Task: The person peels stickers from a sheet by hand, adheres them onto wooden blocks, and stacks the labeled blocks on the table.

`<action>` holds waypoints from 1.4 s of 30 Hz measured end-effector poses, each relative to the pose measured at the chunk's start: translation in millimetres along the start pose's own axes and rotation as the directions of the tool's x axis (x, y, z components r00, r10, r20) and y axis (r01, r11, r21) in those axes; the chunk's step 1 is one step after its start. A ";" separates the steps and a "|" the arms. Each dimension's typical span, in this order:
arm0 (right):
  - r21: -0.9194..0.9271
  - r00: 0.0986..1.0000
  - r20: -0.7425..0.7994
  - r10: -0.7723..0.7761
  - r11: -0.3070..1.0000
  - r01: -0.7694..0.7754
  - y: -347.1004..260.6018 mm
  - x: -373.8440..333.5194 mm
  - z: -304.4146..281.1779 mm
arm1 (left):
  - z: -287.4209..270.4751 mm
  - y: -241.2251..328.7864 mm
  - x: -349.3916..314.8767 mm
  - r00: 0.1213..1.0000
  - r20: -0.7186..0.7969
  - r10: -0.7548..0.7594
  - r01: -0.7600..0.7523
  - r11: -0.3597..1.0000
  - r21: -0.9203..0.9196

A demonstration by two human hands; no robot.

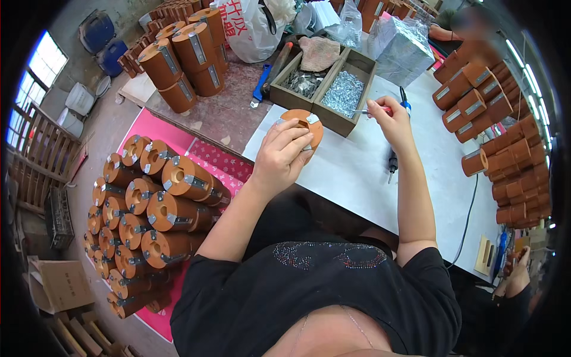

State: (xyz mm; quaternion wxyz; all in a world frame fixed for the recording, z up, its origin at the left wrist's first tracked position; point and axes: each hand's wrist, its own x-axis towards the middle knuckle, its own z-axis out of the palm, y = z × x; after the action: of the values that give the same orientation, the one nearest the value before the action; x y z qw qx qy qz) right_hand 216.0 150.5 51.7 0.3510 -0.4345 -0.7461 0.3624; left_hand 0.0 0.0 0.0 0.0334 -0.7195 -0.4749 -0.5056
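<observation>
My left hand (279, 152) is closed around a brown wooden cylinder (316, 132) with a hole in its end and small metal plates at the rim. In my right hand (392, 122) is a thin tool with a red handle (387, 109). Its metal tip reaches the edge of a two-compartment wooden box (333, 122). Small silver screws (344, 92) fill the right compartment. Flat metal pieces (303, 83) lie in the left one, with a rough stone (319, 53) on top. Partly behind my right forearm lies a corded electric screwdriver (392, 162).
Many finished-looking cylinders (178, 175) are piled at the left on pink sheeting; others (193, 44) stand on the table, and more (517, 154) are stacked at right. A blue-handled tool (260, 83), a plastic bag (253, 33) and a wrapped block (401, 50) surround the box. Other people are at right.
</observation>
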 end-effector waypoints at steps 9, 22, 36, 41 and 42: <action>-0.512 0.920 -0.323 -0.223 0.858 0.028 34.8 25.5 45.4 | 10.1 -2.1 -16.5 0.982 -0.190 -0.013 0.026 0.998 0.064; -0.438 0.978 -0.060 -0.202 0.885 0.156 1.0 146.4 31.2 | 36.8 -13.4 -34.8 0.919 -0.199 -0.340 0.342 0.939 -0.024; -0.768 0.977 -0.210 -0.026 0.623 -0.148 -31.5 311.6 136.5 | 43.1 -19.1 -34.5 0.913 -0.272 -0.303 0.330 0.942 0.061; -0.789 0.962 -0.272 0.027 0.567 -0.239 -12.0 334.2 140.6 | 43.3 -19.3 -35.2 0.904 -0.261 -0.338 0.361 0.931 0.047; -0.789 0.967 -0.242 0.077 0.565 -0.242 -21.1 330.9 139.2 | 42.6 -19.7 -34.6 0.904 -0.264 -0.336 0.363 0.930 0.060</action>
State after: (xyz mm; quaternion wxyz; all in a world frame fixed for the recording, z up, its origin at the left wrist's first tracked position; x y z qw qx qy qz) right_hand -33.5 408.9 70.3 0.1444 -0.6434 -0.7512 -0.0301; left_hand 14.2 10.8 -55.5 0.0399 -0.5506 -0.6148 -0.5633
